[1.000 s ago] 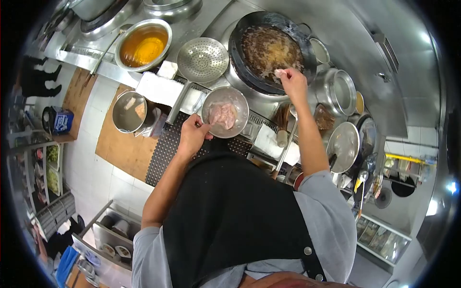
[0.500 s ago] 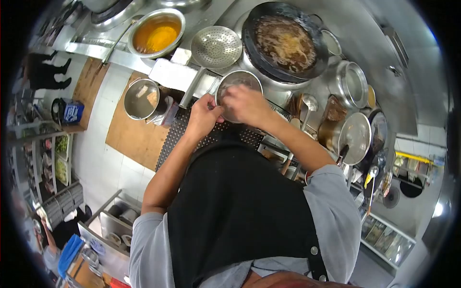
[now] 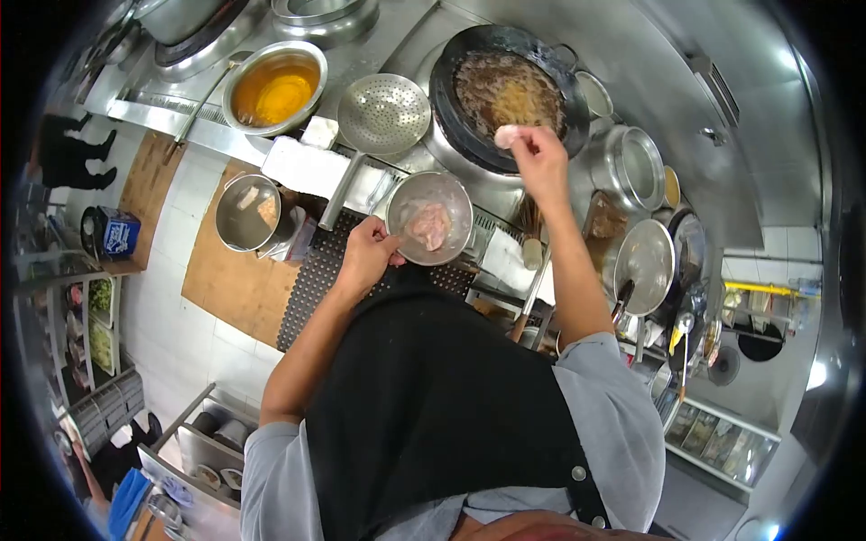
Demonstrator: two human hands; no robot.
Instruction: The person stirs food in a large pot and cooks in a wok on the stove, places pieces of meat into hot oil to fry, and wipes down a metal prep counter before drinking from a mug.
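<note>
Far left there's a pot (image 3: 242, 232) with a couple of pale chunks in it, then a basin (image 3: 268, 129) of amber liquid further back. Next comes the left hand (image 3: 365, 255): elbow bent, forearm angled up and inward, thumb and fingers pinched on the near-left rim of a small bowl (image 3: 453, 200). The other fingers look kinda curled in, hard to tell. Just behind the bowl sits a strainer (image 3: 383, 108), handle pointing back toward the person. Pink raw meat (image 3: 430, 225) is heaped in the bottom of the bowl. Over on the right, the right hand (image 3: 544, 167) is up at the end of a long, barely bent arm, wrist tipped left, fingertips tight on one pale piece (image 3: 506, 136) right above the near side of the wok (image 3: 451, 117), where dark oil is foaming.
</note>
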